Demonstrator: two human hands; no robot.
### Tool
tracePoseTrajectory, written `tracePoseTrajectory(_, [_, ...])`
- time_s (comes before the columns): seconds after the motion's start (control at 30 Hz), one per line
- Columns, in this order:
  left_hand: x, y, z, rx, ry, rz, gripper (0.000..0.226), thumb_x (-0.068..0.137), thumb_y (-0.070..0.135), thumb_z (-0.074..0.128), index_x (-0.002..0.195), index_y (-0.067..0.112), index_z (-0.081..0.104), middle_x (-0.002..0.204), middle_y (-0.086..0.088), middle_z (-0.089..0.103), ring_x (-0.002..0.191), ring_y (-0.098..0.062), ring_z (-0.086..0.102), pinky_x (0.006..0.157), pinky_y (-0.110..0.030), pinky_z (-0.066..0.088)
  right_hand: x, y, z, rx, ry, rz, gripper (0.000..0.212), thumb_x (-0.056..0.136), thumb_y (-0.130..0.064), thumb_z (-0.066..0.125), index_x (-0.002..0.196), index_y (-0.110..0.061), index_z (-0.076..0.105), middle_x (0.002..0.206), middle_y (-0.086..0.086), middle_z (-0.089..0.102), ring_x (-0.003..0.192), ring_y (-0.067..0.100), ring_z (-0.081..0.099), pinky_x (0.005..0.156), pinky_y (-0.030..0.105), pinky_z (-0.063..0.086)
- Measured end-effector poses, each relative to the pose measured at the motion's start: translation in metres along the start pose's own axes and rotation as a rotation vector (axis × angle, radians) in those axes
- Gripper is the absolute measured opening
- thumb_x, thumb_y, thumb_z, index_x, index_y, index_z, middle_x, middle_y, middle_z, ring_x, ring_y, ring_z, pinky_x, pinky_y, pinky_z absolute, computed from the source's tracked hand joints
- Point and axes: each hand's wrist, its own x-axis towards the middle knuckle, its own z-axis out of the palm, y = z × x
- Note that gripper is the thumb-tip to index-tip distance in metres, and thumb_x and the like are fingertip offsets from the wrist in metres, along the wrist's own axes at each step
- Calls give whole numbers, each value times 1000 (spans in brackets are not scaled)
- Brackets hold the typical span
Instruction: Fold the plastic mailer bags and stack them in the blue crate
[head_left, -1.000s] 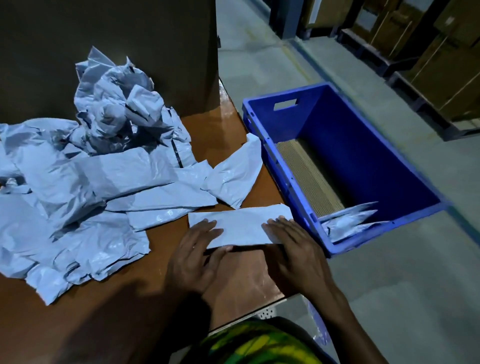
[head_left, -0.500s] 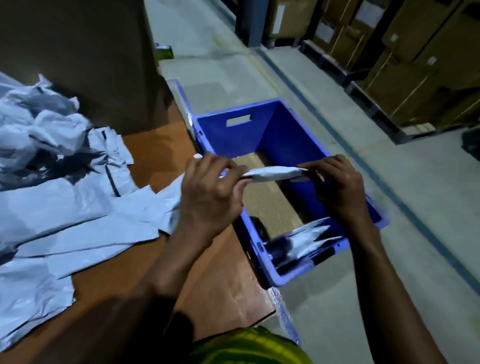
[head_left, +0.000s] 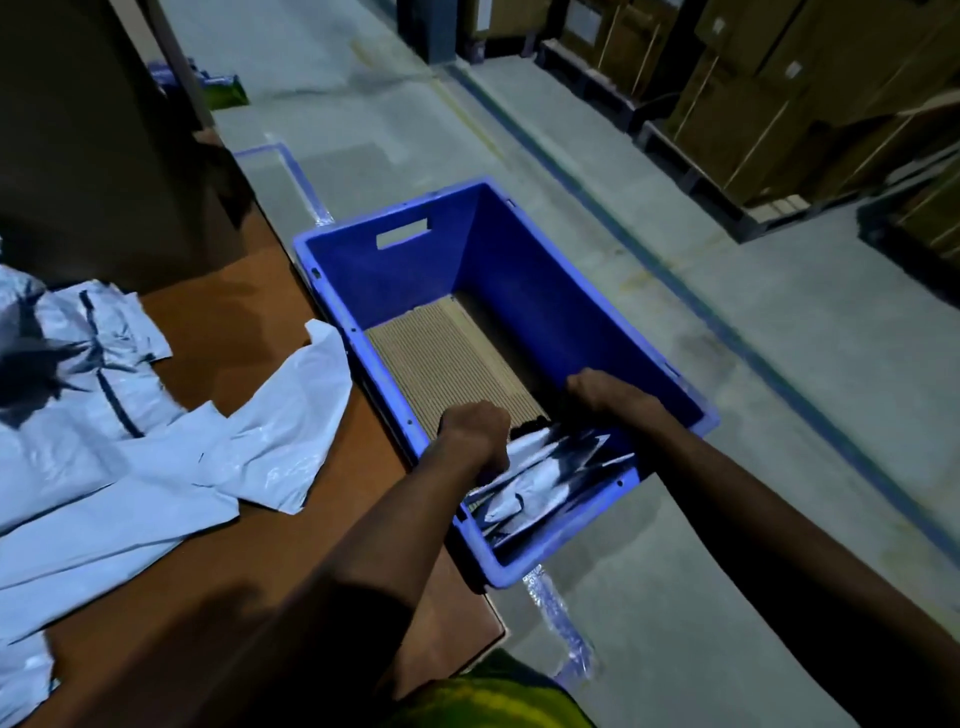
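Observation:
The blue crate (head_left: 519, 260) stands on the floor right of the brown table (head_left: 228, 332), with a corrugated cardboard sheet (head_left: 447, 358) on its bottom. Both of my hands reach down into its near end. My left hand (head_left: 474, 431) and my right hand (head_left: 610, 396) have their fingers curled downward, holding the folded mailer low over the stack of folded grey mailers (head_left: 540, 488). The fingertips and most of the held mailer are hidden under my hands. Unfolded grey mailers (head_left: 130, 467) lie spread over the table's left side.
A tall dark cardboard box (head_left: 78, 130) stands at the back of the table. Pallets with brown cartons (head_left: 779, 104) line the far right beyond a grey concrete aisle (head_left: 727, 415). Blue floor tape (head_left: 296, 166) runs behind the crate.
The folded mailer left the table, was carried over the crate in both hands, and has now come down to the stack at the crate's near end. My view has swung right.

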Motion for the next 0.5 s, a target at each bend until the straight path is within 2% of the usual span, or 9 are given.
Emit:
tracePoseTrajectory(0.07, [0, 0, -2, -103, -154, 15, 47, 86, 20, 73, 130, 8, 59, 134, -15, 62, 120, -31, 64, 80, -33, 49, -8, -1, -2, 20, -80, -21, 34, 95, -11, 65, 63, -21, 57, 64, 1, 58, 64, 22, 55, 72, 43, 50])
tracePoseTrajectory(0.13, [1, -2, -4, -185, -257, 34, 47, 90, 17, 68, 133, 5, 54, 136, -17, 60, 119, -32, 63, 78, -32, 48, -17, -10, -15, 39, -148, -51, 43, 98, -9, 63, 62, -28, 48, 61, -6, 51, 57, 12, 45, 66, 35, 45])
tracePoseTrajectory(0.2, [0, 0, -6, -227, -309, 50, 48, 93, 16, 63, 138, 6, 51, 139, -17, 58, 121, -32, 61, 87, -35, 52, -21, -15, -20, 8, -193, -85, 39, 99, -10, 62, 71, -36, 56, 65, -13, 53, 54, 4, 44, 57, 19, 41])
tracePoseTrajectory(0.23, [-1, 1, -6, -229, -326, 59, 49, 93, 16, 61, 140, 7, 51, 140, -16, 58, 122, -32, 61, 93, -37, 54, -20, -16, -20, -10, -226, -108, 30, 98, -11, 62, 85, -38, 67, 74, -14, 62, 57, 2, 49, 55, 14, 40])
tracePoseTrajectory(0.27, [-2, 3, -6, -224, -340, 65, 50, 93, 16, 59, 142, 8, 51, 140, -15, 58, 122, -31, 62, 97, -39, 54, -22, -17, -18, -18, -260, -137, 28, 98, -14, 63, 108, -37, 74, 91, -12, 72, 66, 2, 57, 60, 12, 44])
tracePoseTrajectory(0.3, [-3, 5, -6, -222, -350, 68, 51, 92, 15, 59, 142, 9, 51, 140, -15, 59, 122, -31, 62, 100, -41, 54, -20, -17, -14, -8, -288, -164, 35, 97, -18, 64, 126, -35, 73, 110, -10, 76, 78, 5, 64, 70, 17, 50])
tracePoseTrajectory(0.33, [-3, 6, -5, -229, -350, 70, 51, 91, 15, 58, 142, 9, 52, 140, -14, 60, 122, -31, 62, 101, -42, 54, -22, -19, -12, 16, -293, -164, 40, 96, -23, 66, 133, -36, 70, 121, -8, 75, 88, 8, 68, 80, 25, 55])
tracePoseTrajectory(0.4, [-2, 10, -4, -242, -315, 73, 48, 90, 15, 60, 138, 9, 55, 138, -15, 61, 122, -31, 62, 100, -42, 54, -26, -21, -12, 57, -223, -149, 40, 94, -31, 67, 133, -38, 70, 120, -7, 76, 92, 11, 69, 86, 33, 58])
tracePoseTrajectory(0.5, [-4, 18, -4, -196, -241, 78, 42, 91, 17, 58, 133, 8, 60, 136, -16, 63, 124, -32, 62, 97, -41, 53, -35, -27, -12, 82, -143, -141, 37, 93, -33, 65, 130, -35, 72, 119, -9, 75, 93, 12, 71, 86, 34, 58])
